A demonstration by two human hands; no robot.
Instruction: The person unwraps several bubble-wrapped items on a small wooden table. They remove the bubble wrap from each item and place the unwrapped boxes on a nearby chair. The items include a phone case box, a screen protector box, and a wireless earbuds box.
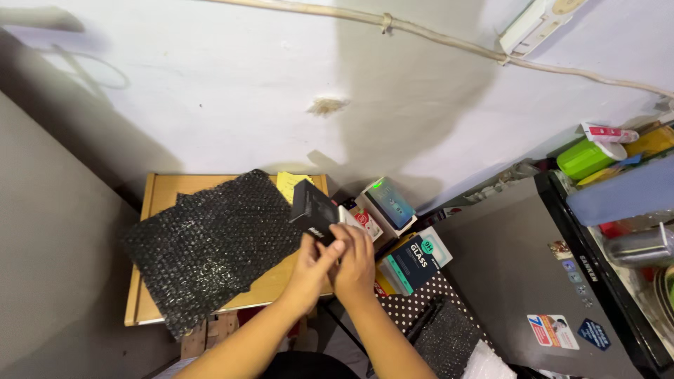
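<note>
Head view: left hand [311,265] and right hand [354,261] are both curling their fingers closed around a small black box [314,208], gripping its lower end. The box is tilting above a wooden table [163,191], beside black bubble wrap [210,242]

Black small rectangular box [314,209] in hand. Black bubble-textured wrap sheet [210,245] over light tan wooden tabletop [156,193]. Dark fabric with white polka dots [421,298] alongside. Lime-green cylindrical container [583,158] on shelf. Grey cabinet side [512,260]; white wall [246,91].
</note>
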